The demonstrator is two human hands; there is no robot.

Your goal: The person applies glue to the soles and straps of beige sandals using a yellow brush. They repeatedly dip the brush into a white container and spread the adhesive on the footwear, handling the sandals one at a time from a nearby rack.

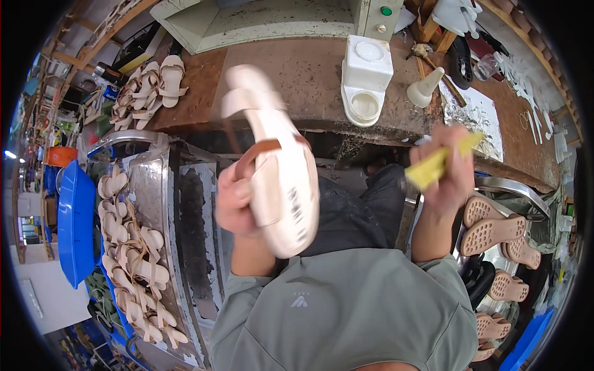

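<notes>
A cream sandal (279,179) with a brown ankle strap is held up over my lap, insole showing and heel end toward me. My left hand (234,201) is closed round its side by the strap. Off to the right, my right hand (456,176) grips a yellow flat tool (428,170), blurred by motion; its kind is unclear, though a darker tip shows at its lower left end. The tool and the sandal are well apart.
Ahead on the brown workbench (278,68) stand a white glue-pot-like holder (367,80) and a pale cone-shaped bottle (426,88). Cream sandals (172,80) sit at the bench's left; more sandals (148,269) fill a rack beside me. Tan soles (493,234) lie at right.
</notes>
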